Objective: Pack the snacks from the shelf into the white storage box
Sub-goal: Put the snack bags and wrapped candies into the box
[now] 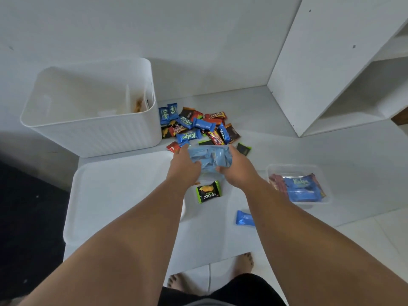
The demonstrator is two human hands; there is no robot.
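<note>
My left hand (184,165) and my right hand (237,167) both grip a clear plastic container (209,159) filled with pale blue packets, held above the floor. Just beyond it lies a heap of loose snacks (198,127) in blue, red and black wrappers. The white storage box (92,133) stands to the left of the heap, open, with a few items against its right inner wall. Its flat white lid (119,193) lies on the floor under my left forearm. A black and green snack pack (208,192) lies below my hands.
A second clear container (298,186) with blue and red snacks sits on the floor at the right. A single blue wrapper (244,218) lies by my right forearm. The white shelf unit (331,69) stands at the right. My bare feet show at the bottom. A dark mat lies left.
</note>
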